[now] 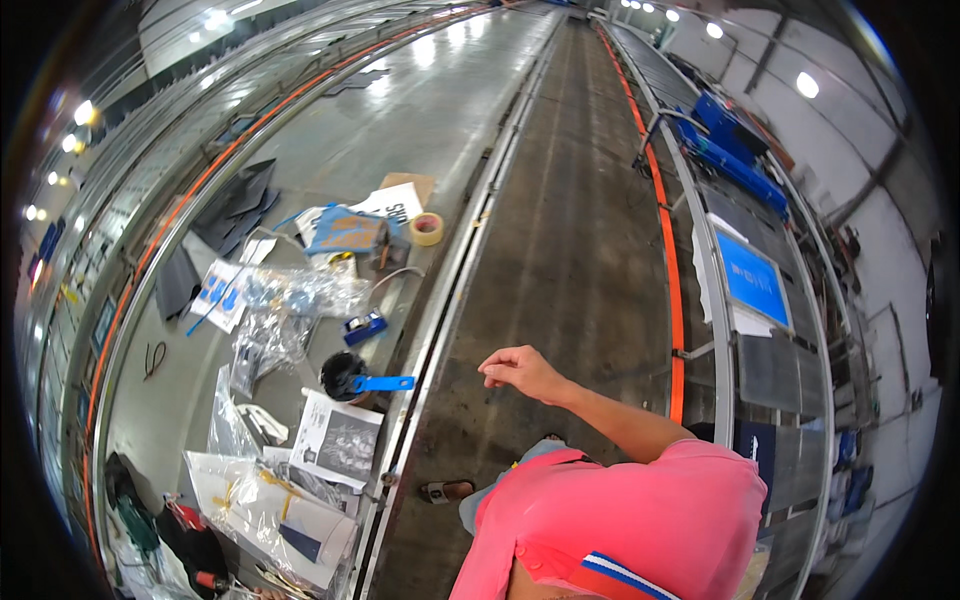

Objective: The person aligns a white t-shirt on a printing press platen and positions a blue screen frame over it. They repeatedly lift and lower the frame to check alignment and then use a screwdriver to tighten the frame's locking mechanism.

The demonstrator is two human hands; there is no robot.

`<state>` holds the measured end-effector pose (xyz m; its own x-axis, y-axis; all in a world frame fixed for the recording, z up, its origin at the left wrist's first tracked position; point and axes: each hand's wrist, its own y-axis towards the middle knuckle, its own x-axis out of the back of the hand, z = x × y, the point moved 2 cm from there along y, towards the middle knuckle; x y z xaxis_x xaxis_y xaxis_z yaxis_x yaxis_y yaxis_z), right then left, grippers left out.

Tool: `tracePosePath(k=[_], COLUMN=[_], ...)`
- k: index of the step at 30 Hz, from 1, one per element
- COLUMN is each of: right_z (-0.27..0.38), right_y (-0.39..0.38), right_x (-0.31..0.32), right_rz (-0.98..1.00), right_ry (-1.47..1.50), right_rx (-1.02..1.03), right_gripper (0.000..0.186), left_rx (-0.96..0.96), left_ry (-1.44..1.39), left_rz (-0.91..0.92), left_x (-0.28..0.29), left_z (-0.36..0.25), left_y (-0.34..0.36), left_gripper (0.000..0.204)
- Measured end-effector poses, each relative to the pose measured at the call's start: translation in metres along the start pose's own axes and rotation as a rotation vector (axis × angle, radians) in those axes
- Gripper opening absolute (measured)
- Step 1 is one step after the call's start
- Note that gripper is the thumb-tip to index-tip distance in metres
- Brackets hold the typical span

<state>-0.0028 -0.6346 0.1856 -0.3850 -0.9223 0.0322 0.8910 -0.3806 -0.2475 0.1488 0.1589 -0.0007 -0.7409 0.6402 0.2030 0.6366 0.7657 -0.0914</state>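
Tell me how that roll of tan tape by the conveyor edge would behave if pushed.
The roll of tan tape lies flat on its side, so it would probably slide rather than roll. It looks small and hollow, so likely light. Tipped onto its rim, it might roll toward the conveyor edge.

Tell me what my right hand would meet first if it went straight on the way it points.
Likely the blue handle sticking out of the black cup, just past the metal rail; the right hand may pass above both.

The dark floor strip (570, 250) down the frame's centre is lying open around the right hand (522, 370); left of it, plastic bags (290, 300), papers (338, 438) and a tape roll (427, 228) are crowding the counter (420, 110); a rail (672, 300) is bordering the right
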Motion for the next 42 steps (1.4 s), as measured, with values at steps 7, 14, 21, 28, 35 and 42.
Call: tracePosePath(k=[7,14,21,28,35,42], right_z=[-0.049,-0.052,-0.129,-0.171,-0.206,-0.19], right_y=[-0.056,-0.104,-0.178,-0.165,-0.098,-0.072], right_x=[0.083,0.208,0.334,0.391,0.516,0.634], right_rz=[-0.066,0.116,0.224,-0.245,-1.008,-1.314], right_ry=[0.059,0.745,0.382,0.305,0.67,0.917], right_rx=[0.051,-0.029,-0.167,-0.269,-0.448,-0.184], right_gripper=[0.021,0.062,0.073,0.033,0.028,0.026], left_rx=[0.046,-0.068,-0.967,-1.252,-0.971,-0.764], left_ry=[-0.557,0.173,0.453,0.372,0.119,0.417], left_rz=[0.655,1.657,2.434,2.697,2.521,2.837], left_x=[-0.04,-0.246,-0.381,-0.535,-0.666,-0.779], left_z=[-0.046,-0.16,-0.137,-0.115,-0.115,-0.135], left_y=[-0.173,-0.569,-0.816,-0.984,-1.189,-1.368], left_gripper=[0.033,0.016,0.025,0.027,0.029,0.032])
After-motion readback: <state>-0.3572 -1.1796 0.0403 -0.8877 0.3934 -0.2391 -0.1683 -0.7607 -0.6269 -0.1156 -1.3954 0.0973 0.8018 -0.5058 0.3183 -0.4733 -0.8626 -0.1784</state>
